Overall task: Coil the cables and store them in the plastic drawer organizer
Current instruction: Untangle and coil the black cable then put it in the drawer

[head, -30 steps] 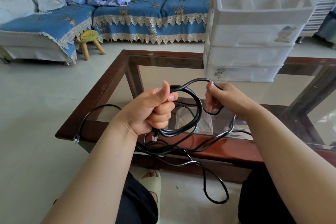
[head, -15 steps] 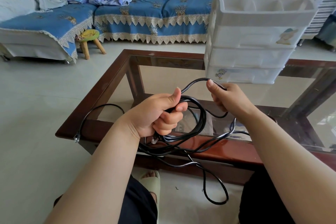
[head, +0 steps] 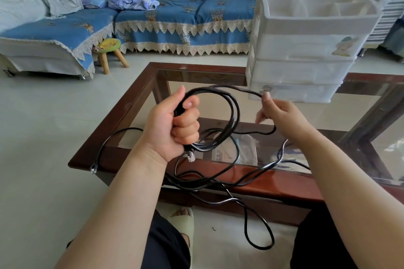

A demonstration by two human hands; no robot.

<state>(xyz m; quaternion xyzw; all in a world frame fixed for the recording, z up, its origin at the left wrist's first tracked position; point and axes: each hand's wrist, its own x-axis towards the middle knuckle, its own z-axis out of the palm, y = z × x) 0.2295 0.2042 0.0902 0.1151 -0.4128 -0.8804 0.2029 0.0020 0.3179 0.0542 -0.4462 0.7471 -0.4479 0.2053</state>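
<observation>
A long black network cable [head: 235,113] is partly wound into loops above the table's near edge. My left hand [head: 172,125] is fisted around the gathered loops, with a clear plug hanging just below it. My right hand [head: 282,116] pinches a strand of the same cable to the right of the coil, other fingers spread. Loose cable trails over the table edge and down to the floor, and a second plug [head: 93,169] dangles at the table's left corner. The white plastic drawer organizer [head: 306,50] stands on the table behind my right hand, drawers closed, top tray compartments open.
The glass-topped wooden coffee table [head: 135,105] is in front of me. A blue-covered sofa [head: 175,19] runs along the back, with a small green stool [head: 108,50] beside it. My sandalled foot [head: 182,220] rests under the table's edge.
My right hand has moved right and up, drawing a strand out away from the coil. The loops in my left hand have opened wider and my left fist has risen slightly.
</observation>
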